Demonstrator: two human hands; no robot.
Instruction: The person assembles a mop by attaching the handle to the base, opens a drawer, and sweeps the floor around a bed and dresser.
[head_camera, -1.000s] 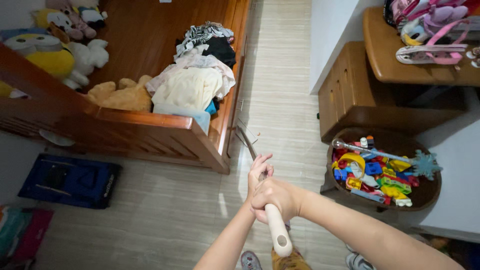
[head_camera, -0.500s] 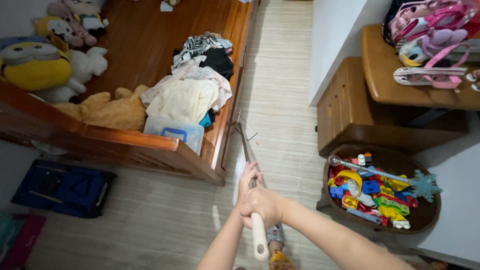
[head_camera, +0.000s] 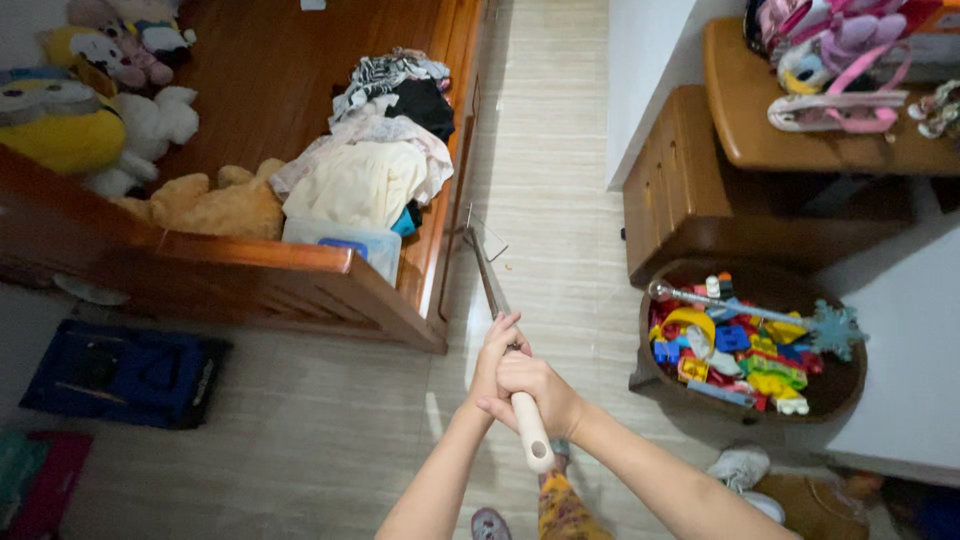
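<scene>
Head view, looking down: both hands clasp one long-handled floor tool (head_camera: 497, 312), probably a mop or broom. The right hand (head_camera: 537, 393) is wrapped tight around the pale grip near its rounded end; the left hand (head_camera: 497, 345) is closed on the shaft just ahead of it, the two hands touching. From the hands the darker shaft runs forward and slightly left to its thin head (head_camera: 486, 237), which lies on the pale tiled floor (head_camera: 560, 150) close beside the wooden bed frame (head_camera: 300, 270). Left of the hands and ahead, on the bed: a heap of clothes (head_camera: 375, 160), a clear plastic box (head_camera: 345, 243) with a blue handle, a tan plush toy (head_camera: 205, 205), a yellow plush toy (head_camera: 55, 120). Further left on the floor, a dark blue flat bag (head_camera: 120, 365). Right of the hands, a round dark basket (head_camera: 845, 395) of coloured plastic toys with a snowflake wand (head_camera: 760, 315) across it; beyond it a wooden cabinet (head_camera: 680, 200). Below the hands, a patterned trouser leg (head_camera: 563, 505) and shoes.
</scene>
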